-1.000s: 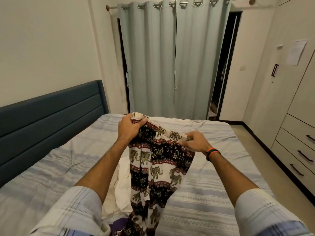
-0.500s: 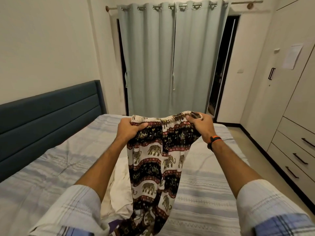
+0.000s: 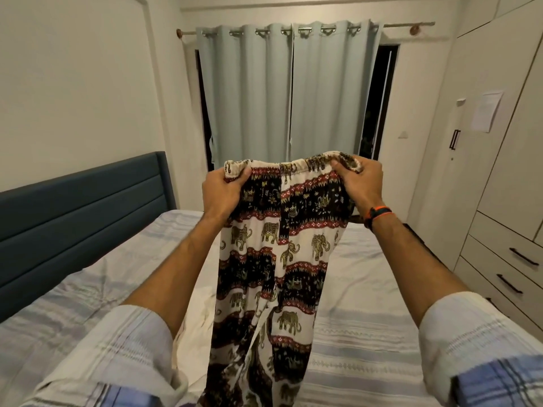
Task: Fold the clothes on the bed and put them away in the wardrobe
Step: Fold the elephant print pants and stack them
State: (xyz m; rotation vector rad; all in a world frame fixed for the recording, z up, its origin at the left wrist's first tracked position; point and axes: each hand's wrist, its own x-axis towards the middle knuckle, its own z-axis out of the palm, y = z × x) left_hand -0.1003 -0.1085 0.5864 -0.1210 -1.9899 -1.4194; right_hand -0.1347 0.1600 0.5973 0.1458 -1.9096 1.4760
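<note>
1. Left hand (image 3: 222, 191) pinches one end of the waistband, thumb in front and fingers curled behind; right hand (image 3: 362, 183) pinches the other end likewise.
2. Elephant-print trousers (image 3: 276, 259) hang from both grips, raised above the bed (image 3: 367, 342), legs trailing down out of frame.
3. Judgement: the cloth is thin, light and limp; it will sag and shift wherever unsupported. The gathered waistband is the firmest hold; the hems next.
4. The wardrobe (image 3: 505, 160) stands closed at right, well apart.
</note>
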